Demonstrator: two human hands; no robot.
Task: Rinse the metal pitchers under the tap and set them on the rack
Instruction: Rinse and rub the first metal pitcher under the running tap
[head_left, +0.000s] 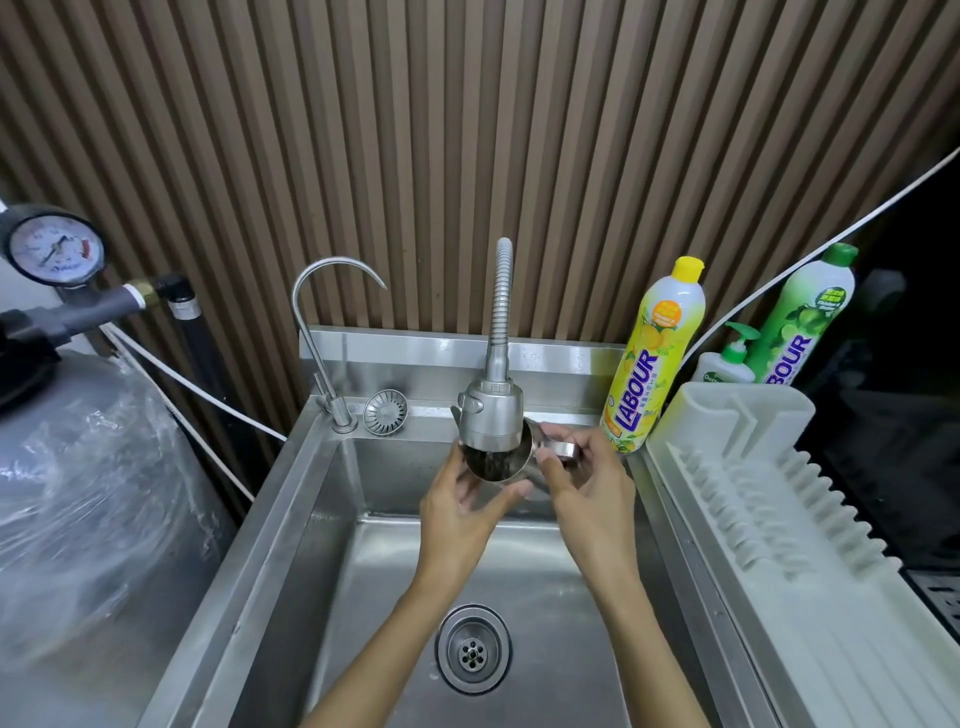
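A small metal pitcher (498, 464) is tilted under the spray head of the flexible tap (492, 415), and water runs into its mouth. My left hand (462, 506) cups the pitcher's body from below, thumb and fingers curled round it. My right hand (582, 478) grips the pitcher's handle on the right side. Both hands hover over the back of the steel sink (322, 545). The white plastic drying rack (769, 493) stands to the right of the sink with nothing on it. The tap head hides part of the pitcher's rim.
A thin gooseneck tap (317, 332) and a loose strainer (385, 411) sit at the sink's back left. Two dish-soap bottles (654, 353) and a pump bottle (727, 364) stand behind the rack. A wrapped tank (88, 493) with a pressure gauge (54, 249) is at the left. The drain (471, 647) lies below my forearms.
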